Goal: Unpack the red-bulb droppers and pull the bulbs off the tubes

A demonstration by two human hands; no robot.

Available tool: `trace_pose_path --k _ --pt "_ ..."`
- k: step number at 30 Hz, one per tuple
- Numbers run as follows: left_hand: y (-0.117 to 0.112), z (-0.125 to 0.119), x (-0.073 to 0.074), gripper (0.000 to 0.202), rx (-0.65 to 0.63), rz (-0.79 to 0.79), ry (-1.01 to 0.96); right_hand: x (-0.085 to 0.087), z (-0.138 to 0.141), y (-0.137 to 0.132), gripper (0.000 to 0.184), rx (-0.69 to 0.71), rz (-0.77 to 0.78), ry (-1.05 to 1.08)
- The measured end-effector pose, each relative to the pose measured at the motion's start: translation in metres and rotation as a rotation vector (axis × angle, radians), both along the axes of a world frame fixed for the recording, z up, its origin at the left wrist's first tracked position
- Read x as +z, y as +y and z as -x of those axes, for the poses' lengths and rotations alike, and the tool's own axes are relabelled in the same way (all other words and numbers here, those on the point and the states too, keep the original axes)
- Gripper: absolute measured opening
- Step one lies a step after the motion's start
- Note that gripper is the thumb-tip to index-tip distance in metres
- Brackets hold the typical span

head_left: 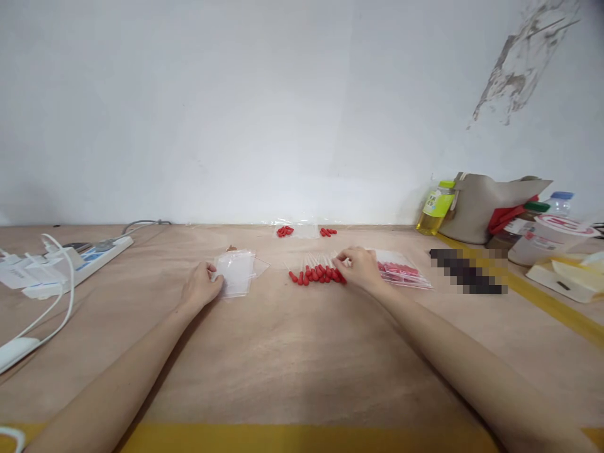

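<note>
My left hand (202, 284) rests on the wooden table (292, 352) with its fingers curled onto the left edge of a stack of clear plastic bags (237, 272). My right hand (361, 267) lies at the right end of a row of several red-bulbed droppers (315, 273), its fingers pinched together on one of them. Just right of that hand sit filled clear bags of red droppers (401, 270). Farther back near the wall lie two small groups of red bulbs (285, 231) and more red bulbs (327, 232) on clear plastic.
A white power strip (78, 264) with plugs and white cables lies at the left. At the right stand a yellow-green bottle (436, 211), a beige bag (486, 204), containers and a white box (566, 274). A yellow stripe (302, 437) runs along the near edge.
</note>
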State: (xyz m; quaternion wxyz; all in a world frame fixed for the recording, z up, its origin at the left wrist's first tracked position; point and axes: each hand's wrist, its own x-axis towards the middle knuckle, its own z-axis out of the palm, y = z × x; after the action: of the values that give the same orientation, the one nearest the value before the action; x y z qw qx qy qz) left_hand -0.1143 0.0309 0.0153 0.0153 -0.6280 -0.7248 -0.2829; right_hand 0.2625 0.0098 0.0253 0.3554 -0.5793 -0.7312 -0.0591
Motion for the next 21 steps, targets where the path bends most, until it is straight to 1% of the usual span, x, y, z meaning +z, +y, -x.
trace_pose_path --k 2,3,5,7,9,10,11,12,13,16,19,21 --pt "-0.005 -0.008 0.004 0.018 -0.013 -0.132 0.103 -0.002 -0.022 -0.002 0.023 -0.077 -0.007 0.022" --pt "-0.008 -0.014 0.007 0.017 -0.049 -0.205 0.145 -0.003 -0.032 -0.003 0.024 -0.095 -0.003 0.019" --pt "-0.016 -0.031 0.012 0.016 -0.185 -0.299 0.196 -0.006 -0.05 -0.005 0.026 -0.142 -0.009 -0.002" --pt "-0.024 -0.052 0.014 0.015 -0.391 -0.282 0.194 -0.008 -0.063 -0.007 0.028 -0.193 -0.023 -0.024" --pt "-0.03 -0.077 0.011 0.017 -0.592 -0.18 0.148 -0.01 -0.072 -0.009 0.029 -0.211 -0.014 -0.056" --pt "-0.031 -0.089 0.009 0.02 -0.661 -0.114 0.102 -0.012 -0.075 -0.009 0.029 -0.198 0.0 -0.079" --pt "-0.031 -0.101 0.006 0.022 -0.704 -0.046 0.035 -0.013 -0.077 -0.009 0.028 -0.175 0.015 -0.103" --pt "-0.029 -0.112 0.003 0.026 -0.689 0.015 -0.055 -0.014 -0.079 -0.01 0.027 -0.142 0.029 -0.13" --pt "-0.026 -0.122 0.001 0.031 -0.628 0.07 -0.148 -0.016 -0.08 -0.01 0.027 -0.104 0.04 -0.157" --pt "-0.009 -0.145 -0.003 0.045 -0.526 0.129 -0.243 -0.021 -0.082 -0.01 0.031 -0.021 0.067 -0.217" --pt "0.01 -0.161 -0.006 0.049 -0.515 0.138 -0.309 -0.023 -0.088 -0.011 0.038 0.024 0.112 -0.238" --pt "0.019 -0.169 -0.01 0.049 -0.522 0.132 -0.361 -0.022 -0.094 -0.01 0.045 0.058 0.142 -0.224"
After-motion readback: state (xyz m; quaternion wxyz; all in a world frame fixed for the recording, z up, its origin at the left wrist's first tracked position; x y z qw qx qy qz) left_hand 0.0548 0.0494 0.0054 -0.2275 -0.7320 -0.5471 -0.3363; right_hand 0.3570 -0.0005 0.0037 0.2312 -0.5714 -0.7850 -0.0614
